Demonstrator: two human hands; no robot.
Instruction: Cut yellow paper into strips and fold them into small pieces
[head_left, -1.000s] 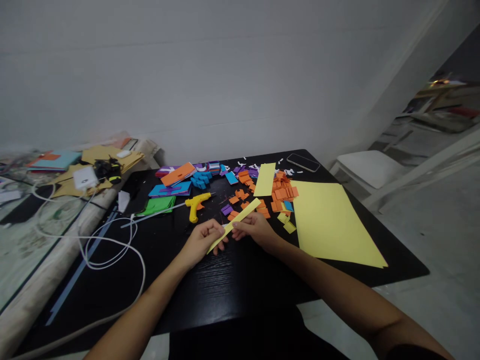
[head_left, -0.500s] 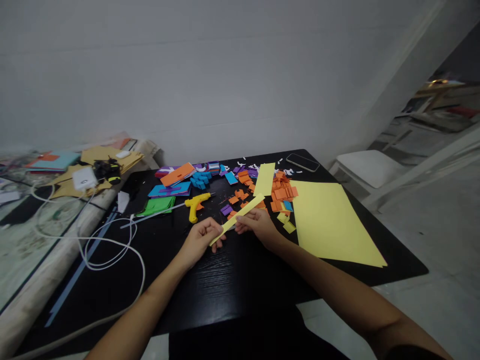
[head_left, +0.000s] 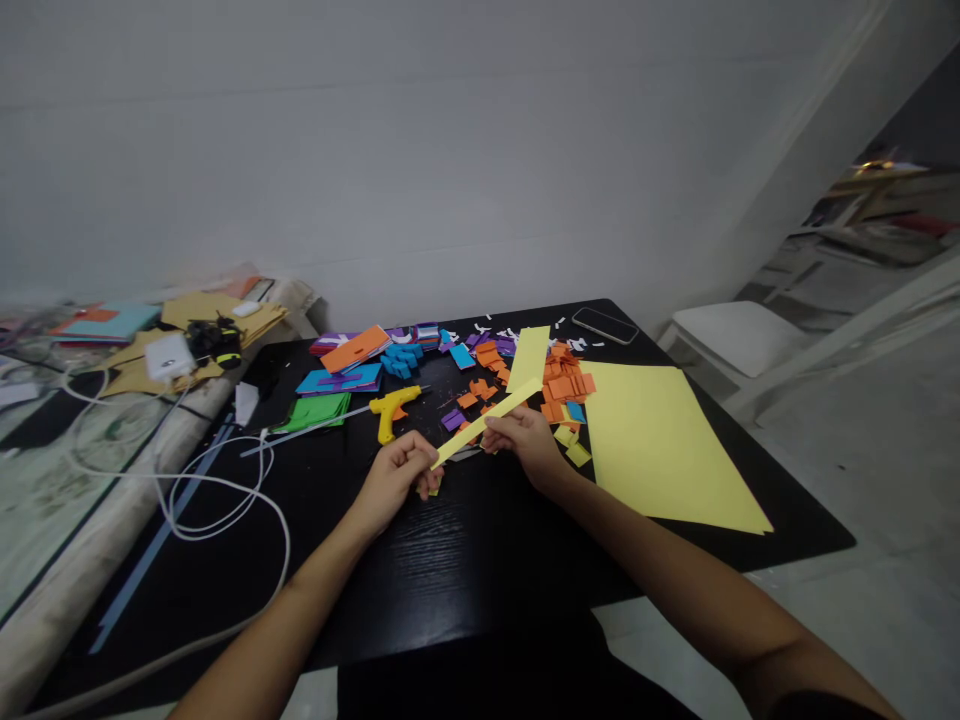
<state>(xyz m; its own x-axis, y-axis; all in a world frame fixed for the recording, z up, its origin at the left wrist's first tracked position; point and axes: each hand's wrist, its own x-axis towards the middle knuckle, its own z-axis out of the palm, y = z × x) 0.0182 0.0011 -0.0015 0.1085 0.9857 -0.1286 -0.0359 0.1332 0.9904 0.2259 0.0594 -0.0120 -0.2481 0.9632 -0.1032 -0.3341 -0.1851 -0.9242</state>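
Note:
A long yellow paper strip (head_left: 480,428) slants up to the right between my two hands. My left hand (head_left: 405,470) is closed near its lower end, with a small yellow piece showing under the fingers. Farther up the strip, my right hand (head_left: 525,445) pinches its lower edge. Scissors (head_left: 465,454) lie partly hidden under the strip, beside my right hand. Beyond it are a wider yellow strip (head_left: 529,358), many small folded orange pieces (head_left: 564,378) and a few small yellow pieces (head_left: 577,454).
A yellow glue gun (head_left: 388,412) lies left of centre, near green (head_left: 319,410) and blue paper stacks (head_left: 352,379). Large yellow sheets (head_left: 667,445) cover the right side. A phone (head_left: 604,325) rests at the back; a white cable (head_left: 289,540) loops on the left.
My right hand has moved slightly right and up with the strip. The strip's lower end has shifted up at my left hand, and a small yellow piece now shows beneath its fingers.

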